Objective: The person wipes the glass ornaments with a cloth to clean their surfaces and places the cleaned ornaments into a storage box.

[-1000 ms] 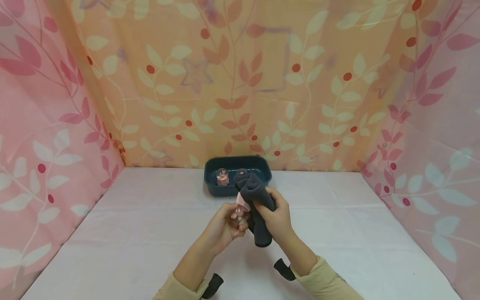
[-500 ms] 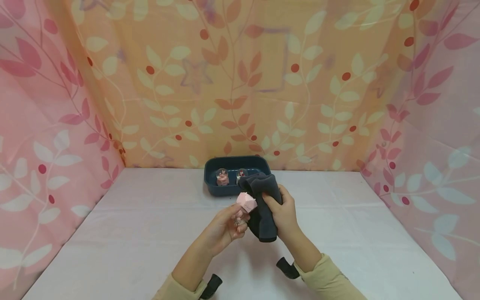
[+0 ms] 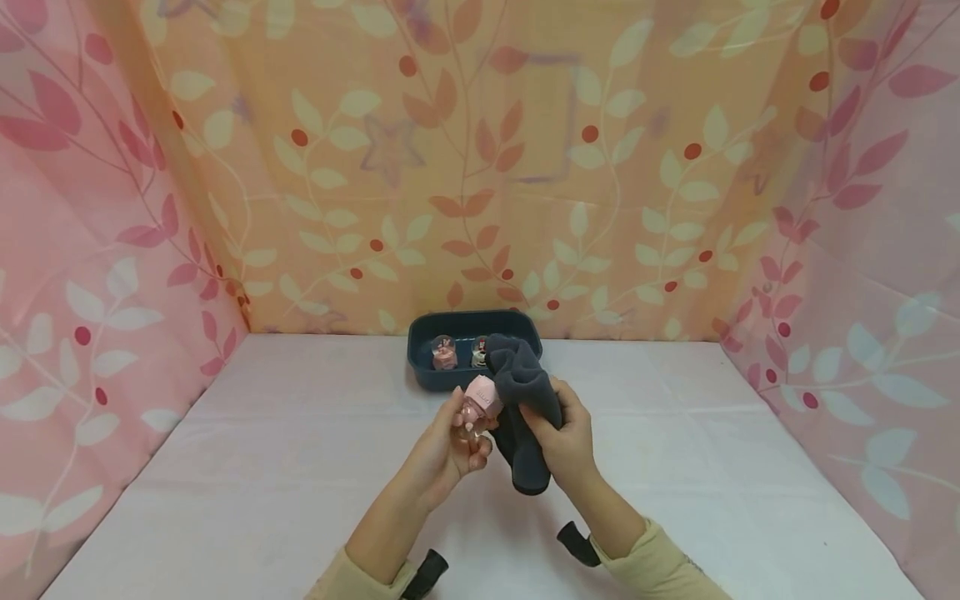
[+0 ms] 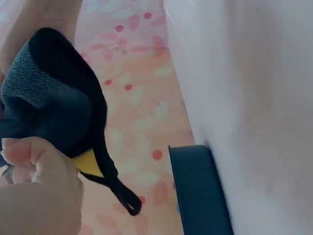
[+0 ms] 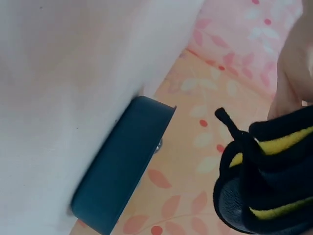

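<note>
My left hand (image 3: 441,458) holds a small snow globe between thumb and fingers. Its faceted pink base (image 3: 482,393) points up, and the clear dome with a pink figure hangs lower, partly behind the fingers. In my right hand (image 3: 572,437) is a bunched dark grey cloth (image 3: 525,383), gripped with the thumb on top and right beside the globe's base. Black edging, a yellow inner face (image 4: 89,163) and a hanging loop (image 4: 128,198) show on the cloth (image 4: 54,105) in the left wrist view. There the cloth and fingers hide most of the globe.
A dark blue tray (image 3: 442,380) stands at the back of the white-covered table (image 3: 300,467), against the patterned curtain (image 3: 315,208). Inside it are a pink-based snow globe (image 3: 445,354) and another globe (image 3: 478,353), partly covered by the cloth. Black straps hang near both sleeves.
The cloth has shifted off the globe's pink base, slightly right. My left hand has turned the globe so its base shows more. The second globe in the tray has come into view.
</note>
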{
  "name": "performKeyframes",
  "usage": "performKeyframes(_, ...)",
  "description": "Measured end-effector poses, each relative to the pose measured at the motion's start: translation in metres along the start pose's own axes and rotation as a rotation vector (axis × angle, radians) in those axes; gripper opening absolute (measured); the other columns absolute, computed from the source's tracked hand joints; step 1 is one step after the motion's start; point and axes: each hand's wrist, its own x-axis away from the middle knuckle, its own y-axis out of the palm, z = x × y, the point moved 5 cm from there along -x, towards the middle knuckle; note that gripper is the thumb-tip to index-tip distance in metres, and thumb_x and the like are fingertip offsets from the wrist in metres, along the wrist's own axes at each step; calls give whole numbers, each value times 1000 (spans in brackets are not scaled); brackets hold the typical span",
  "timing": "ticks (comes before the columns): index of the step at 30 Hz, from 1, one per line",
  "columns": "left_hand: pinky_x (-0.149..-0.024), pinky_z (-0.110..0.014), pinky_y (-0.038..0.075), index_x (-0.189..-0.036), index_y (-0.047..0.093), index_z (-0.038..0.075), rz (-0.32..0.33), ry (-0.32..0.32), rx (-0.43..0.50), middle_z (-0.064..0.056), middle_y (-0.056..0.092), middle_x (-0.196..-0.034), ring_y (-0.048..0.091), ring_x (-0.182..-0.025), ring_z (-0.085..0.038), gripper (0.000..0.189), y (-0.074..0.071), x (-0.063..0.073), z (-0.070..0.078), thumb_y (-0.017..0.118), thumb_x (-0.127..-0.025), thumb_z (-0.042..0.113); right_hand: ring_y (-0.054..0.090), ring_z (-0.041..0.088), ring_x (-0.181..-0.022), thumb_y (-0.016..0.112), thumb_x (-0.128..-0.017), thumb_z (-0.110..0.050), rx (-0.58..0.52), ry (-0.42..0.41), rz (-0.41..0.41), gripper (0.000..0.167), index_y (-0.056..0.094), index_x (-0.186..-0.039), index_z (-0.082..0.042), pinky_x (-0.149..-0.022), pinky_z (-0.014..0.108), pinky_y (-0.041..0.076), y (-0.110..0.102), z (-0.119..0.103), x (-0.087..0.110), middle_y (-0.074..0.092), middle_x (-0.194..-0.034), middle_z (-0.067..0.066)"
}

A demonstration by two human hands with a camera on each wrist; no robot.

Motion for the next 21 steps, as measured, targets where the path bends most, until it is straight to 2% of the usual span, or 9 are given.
performKeyframes(2, -59, -23, 39, -85, 55, 15, 19, 2, 22, -4, 54, -91, 48, -65, -15, 39, 1, 0, 0, 37, -103, 46, 57, 16, -108, 66, -82, 12, 31, -87, -64, 29, 65, -101, -10, -86, 29, 49, 5, -2, 3, 62, -118, -3)
performKeyframes(4, -61, -24, 37, -79, 53, 18, 27, 0, 41, -2, 51, -88, 46, -67, -15, 41, 1, 0, 0, 36, -104, 45, 51, 23, -120, 66, -80, 14, 53, -140, -137, 30, 64, -100, -9, -92, 37, 46, 11, -2, 5, 56, -132, 2)
performKeyframes(6, -63, -26, 36, -71, 50, 19, 34, -6, 55, 0, 48, -82, 45, -66, -15, 44, 2, 0, -1, 36, -104, 44, 43, 32, -130, 67, -80, 13, 66, -158, -200, 29, 64, -98, -10, -96, 47, 41, 16, 0, 7, 46, -143, 9)
performKeyframes(9, -63, -27, 35, -66, 45, 18, 40, -8, 34, 2, 45, -77, 43, -64, -14, 46, 1, 1, -1, 38, -103, 45, 38, 43, -131, 67, -80, 13, 60, -150, -246, 28, 64, -97, -9, -94, 56, 38, 20, 2, 7, 40, -147, 18)
performKeyframes(12, -63, -28, 35, -64, 46, 18, 41, -3, 8, 2, 45, -75, 43, -62, -13, 47, -1, 2, -1, 40, -103, 44, 43, 42, -124, 67, -80, 14, 71, -153, -235, 26, 63, -96, -6, -91, 52, 43, 21, 2, 6, 44, -141, 21)
performKeyframes(15, -62, -28, 34, -62, 47, 18, 9, 9, 8, 2, 44, -74, 42, -61, -12, 47, -2, 2, -2, 39, -104, 39, 50, 33, -118, 67, -78, 15, 103, -174, -194, 25, 62, -94, -4, -88, 42, 47, 21, 2, 5, 52, -132, 20)
performKeyframes(18, -62, -27, 33, -61, 45, 19, -35, 11, 30, 3, 44, -73, 42, -65, -12, 47, -1, 0, -2, 37, -104, 35, 52, 23, -118, 68, -77, 16, 134, -191, -137, 26, 62, -94, -3, -91, 38, 46, 19, 2, 5, 56, -127, 20)
performKeyframes(21, -62, -26, 33, -71, 49, 17, -47, 1, 27, 1, 48, -78, 42, -65, -12, 39, -1, -1, -3, 37, -104, 34, 55, 16, -115, 69, -76, 15, 147, -173, -71, 27, 62, -95, -2, -91, 34, 45, 17, 2, 6, 59, -125, 17)
